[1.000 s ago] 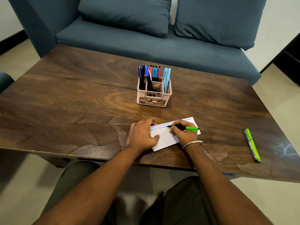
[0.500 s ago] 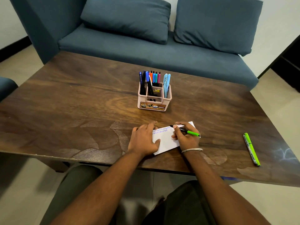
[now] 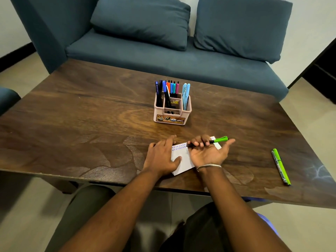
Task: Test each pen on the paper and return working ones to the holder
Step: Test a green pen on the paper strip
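The green pen [image 3: 209, 141] lies almost level in the right hand [image 3: 207, 153], directly in front of the pink holder [image 3: 172, 110], on the person's side of it. Its black tip points left over the paper [image 3: 182, 160] and its green end sticks out to the right past the thumb. The right hand is turned palm up, its fingers [image 3: 197, 141] curled round the barrel of the pen, with a metal bangle [image 3: 209, 166] on the wrist. The left hand [image 3: 161, 157] rests flat on the left edge of the paper, fingers straight, thumb pressing the sheet. The paper sits on the tabletop [image 3: 91, 124] in front of the holder, near the table's front edge, and carries rows of small blue marks along its far edge. The holder stands upright, with dark blue pens in its left compartment, thin coloured markers at the back, and light blue pens on the right. Well to the right of the holder and nearer the person, a second green pen [image 3: 281, 166] lies beside a grey one on the tabletop. Behind the holder, past the table, is a blue sofa [image 3: 163, 55] with two cushions.
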